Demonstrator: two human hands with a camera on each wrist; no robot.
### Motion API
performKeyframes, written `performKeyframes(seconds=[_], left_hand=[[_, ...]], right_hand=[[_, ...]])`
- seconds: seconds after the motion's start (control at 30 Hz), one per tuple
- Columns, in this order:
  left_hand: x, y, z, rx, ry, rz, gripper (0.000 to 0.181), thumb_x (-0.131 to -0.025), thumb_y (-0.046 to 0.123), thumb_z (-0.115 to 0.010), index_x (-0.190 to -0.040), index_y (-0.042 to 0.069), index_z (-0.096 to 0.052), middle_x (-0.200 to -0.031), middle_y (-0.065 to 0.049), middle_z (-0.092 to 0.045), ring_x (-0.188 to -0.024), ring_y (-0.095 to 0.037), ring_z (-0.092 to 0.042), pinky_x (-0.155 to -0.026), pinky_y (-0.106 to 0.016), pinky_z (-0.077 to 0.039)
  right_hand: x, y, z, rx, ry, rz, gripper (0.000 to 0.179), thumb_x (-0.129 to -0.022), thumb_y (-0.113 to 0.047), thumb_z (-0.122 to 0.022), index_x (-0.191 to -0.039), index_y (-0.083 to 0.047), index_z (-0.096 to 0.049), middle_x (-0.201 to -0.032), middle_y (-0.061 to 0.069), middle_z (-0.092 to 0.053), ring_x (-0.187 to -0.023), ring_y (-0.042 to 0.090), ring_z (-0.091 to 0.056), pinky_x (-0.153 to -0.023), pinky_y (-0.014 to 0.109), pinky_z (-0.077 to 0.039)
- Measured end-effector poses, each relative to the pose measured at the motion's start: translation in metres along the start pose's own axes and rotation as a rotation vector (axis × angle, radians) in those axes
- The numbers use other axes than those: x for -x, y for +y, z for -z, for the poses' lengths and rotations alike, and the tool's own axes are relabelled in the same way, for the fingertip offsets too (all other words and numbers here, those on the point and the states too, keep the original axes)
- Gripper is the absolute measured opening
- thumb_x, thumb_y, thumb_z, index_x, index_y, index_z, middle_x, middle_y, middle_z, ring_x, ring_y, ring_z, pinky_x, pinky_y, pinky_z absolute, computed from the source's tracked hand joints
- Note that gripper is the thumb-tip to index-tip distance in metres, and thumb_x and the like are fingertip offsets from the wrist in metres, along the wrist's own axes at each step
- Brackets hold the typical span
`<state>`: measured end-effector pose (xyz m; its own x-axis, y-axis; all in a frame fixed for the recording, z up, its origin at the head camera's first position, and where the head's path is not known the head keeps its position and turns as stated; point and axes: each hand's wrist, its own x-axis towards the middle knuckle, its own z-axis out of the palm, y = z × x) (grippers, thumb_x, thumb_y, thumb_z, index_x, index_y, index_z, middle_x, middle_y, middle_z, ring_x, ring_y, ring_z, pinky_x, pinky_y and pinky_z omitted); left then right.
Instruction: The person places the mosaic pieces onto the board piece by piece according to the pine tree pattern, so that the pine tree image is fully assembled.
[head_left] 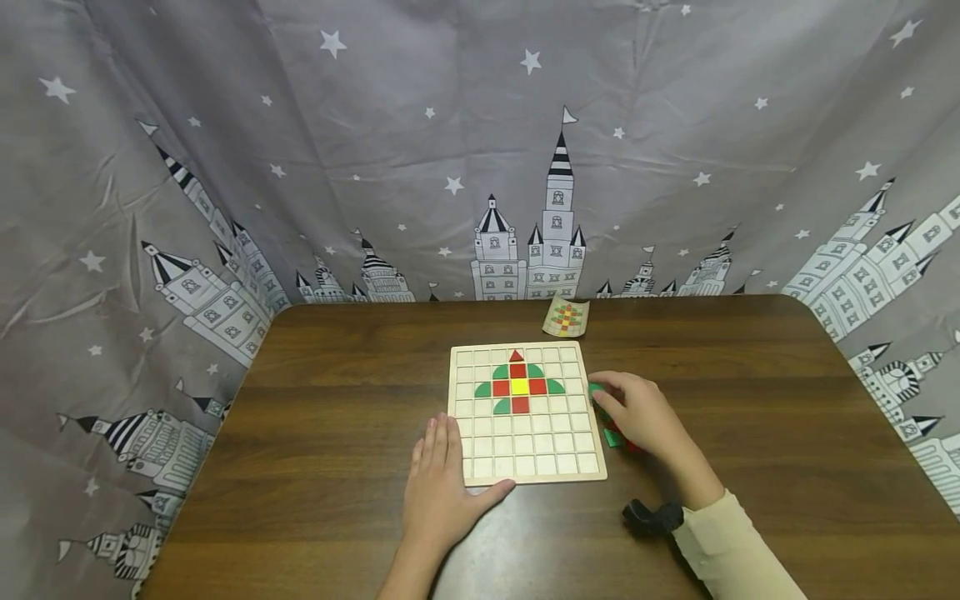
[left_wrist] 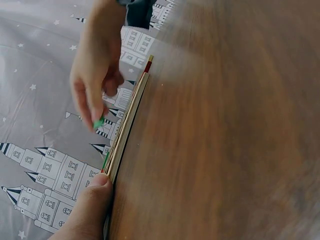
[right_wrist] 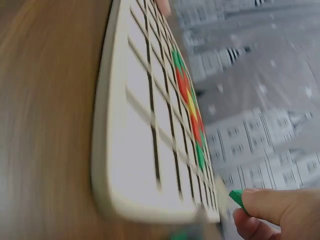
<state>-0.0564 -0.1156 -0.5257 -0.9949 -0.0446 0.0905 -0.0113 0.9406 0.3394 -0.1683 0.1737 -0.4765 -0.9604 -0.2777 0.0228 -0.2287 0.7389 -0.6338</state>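
Note:
A wooden grid board [head_left: 555,446] lies on the table, its upper squares filled with red, green and one yellow tile [head_left: 520,387]. Straight-fingered, my left hand [head_left: 438,504] rests along the board's lower left corner, thumb against the near edge. Just off the right side, my right hand [head_left: 645,417] pinches a green tile [right_wrist: 237,196] between thumb and fingers; the left wrist view also catches this green tile [left_wrist: 99,122]. Under that hand lie loose green [head_left: 613,438] and red tiles [head_left: 634,447], partly hidden.
Behind the board stands a small pattern card [head_left: 566,318] with a coloured tile design. A black band [head_left: 652,517] sits by the right wrist. Beyond the brown table [head_left: 337,433] hangs a grey curtain [head_left: 390,108] printed with castles and stars.

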Motion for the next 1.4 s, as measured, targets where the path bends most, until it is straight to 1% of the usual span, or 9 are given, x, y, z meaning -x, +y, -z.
performKeyframes(seconds=[0.1,0.2,0.27,0.43,0.7,0.8,0.93,1.03,1.4], left_hand=[[0.000,0.000,-0.001,0.000,0.001,0.001,0.127,-0.071,0.091,-0.049,-0.157,0.001,-0.022,-0.165,-0.014,-0.020,-0.155,-0.029,-0.016,-0.125,-0.047,-0.021],[0.000,0.000,-0.001,-0.001,0.004,-0.002,0.127,-0.072,0.091,-0.049,-0.157,0.001,-0.023,-0.165,-0.015,-0.021,-0.155,-0.030,-0.017,-0.124,-0.048,-0.021],[0.000,0.000,-0.001,-0.008,0.004,-0.004,0.127,-0.072,0.092,-0.048,-0.157,0.001,-0.023,-0.165,-0.015,-0.021,-0.154,-0.030,-0.018,-0.124,-0.048,-0.022],[0.000,-0.001,-0.001,-0.023,0.004,-0.003,0.126,-0.072,0.092,-0.047,-0.156,0.001,-0.024,-0.165,-0.015,-0.022,-0.154,-0.030,-0.018,-0.124,-0.048,-0.022],[0.000,-0.001,-0.002,-0.019,0.001,-0.002,0.127,-0.071,0.093,-0.045,-0.156,0.001,-0.023,-0.165,-0.015,-0.021,-0.155,-0.029,-0.017,-0.125,-0.047,-0.021],[-0.001,-0.001,-0.002,-0.020,0.001,-0.003,0.128,-0.071,0.093,-0.045,-0.156,0.001,-0.023,-0.165,-0.015,-0.021,-0.155,-0.030,-0.017,-0.125,-0.047,-0.021],[-0.002,-0.001,-0.002,-0.027,0.001,-0.008,0.127,-0.071,0.093,-0.045,-0.156,0.000,-0.024,-0.165,-0.015,-0.022,-0.154,-0.030,-0.018,-0.124,-0.047,-0.021],[-0.002,-0.001,-0.001,-0.032,0.005,-0.011,0.127,-0.072,0.093,-0.045,-0.156,0.000,-0.024,-0.164,-0.016,-0.023,-0.154,-0.030,-0.018,-0.124,-0.047,-0.021],[-0.002,-0.001,-0.002,-0.031,0.007,-0.013,0.127,-0.072,0.092,-0.046,-0.156,0.000,-0.025,-0.164,-0.016,-0.023,-0.154,-0.031,-0.018,-0.124,-0.048,-0.021]], right_hand=[[-0.007,-0.017,-0.016,-0.014,-0.018,0.025,0.029,-0.097,-0.020,-0.064,-0.124,-0.013,-0.068,-0.097,0.002,-0.068,-0.075,0.014,-0.055,-0.067,0.030,-0.047],[-0.012,-0.031,-0.029,-0.019,-0.048,0.040,0.026,-0.096,-0.020,-0.065,-0.121,-0.015,-0.069,-0.081,-0.004,-0.062,-0.064,0.012,-0.049,-0.059,0.026,-0.042],[-0.015,-0.038,-0.037,-0.015,-0.068,0.039,0.026,-0.096,-0.022,-0.066,-0.122,-0.017,-0.068,-0.079,-0.006,-0.060,-0.062,0.011,-0.048,-0.057,0.026,-0.041],[-0.018,-0.048,-0.050,0.016,-0.074,0.049,0.024,-0.095,-0.023,-0.067,-0.118,-0.020,-0.068,-0.081,-0.006,-0.057,-0.066,0.012,-0.049,-0.058,0.027,-0.040],[-0.017,-0.050,-0.057,0.068,-0.030,0.052,0.017,-0.094,-0.026,-0.069,-0.109,-0.019,-0.071,-0.078,-0.008,-0.057,-0.066,0.011,-0.049,-0.059,0.026,-0.040],[-0.017,-0.051,-0.059,0.099,-0.011,0.067,0.020,-0.093,-0.027,-0.070,-0.109,-0.017,-0.073,-0.089,-0.006,-0.065,-0.072,0.012,-0.054,-0.065,0.029,-0.047],[-0.017,-0.052,-0.061,0.139,0.012,0.086,0.023,-0.092,-0.028,-0.072,-0.110,-0.015,-0.073,-0.106,-0.001,-0.071,-0.094,0.018,-0.066,-0.083,0.038,-0.056],[-0.018,-0.052,-0.063,0.162,0.024,0.106,0.025,-0.091,-0.031,-0.072,-0.110,-0.014,-0.074,-0.106,0.000,-0.071,-0.102,0.021,-0.067,-0.088,0.042,-0.056],[-0.020,-0.049,-0.066,0.201,0.047,0.145,0.025,-0.088,-0.034,-0.075,-0.102,-0.014,-0.077,-0.092,-0.003,-0.063,-0.085,0.017,-0.061,-0.072,0.034,-0.054]])
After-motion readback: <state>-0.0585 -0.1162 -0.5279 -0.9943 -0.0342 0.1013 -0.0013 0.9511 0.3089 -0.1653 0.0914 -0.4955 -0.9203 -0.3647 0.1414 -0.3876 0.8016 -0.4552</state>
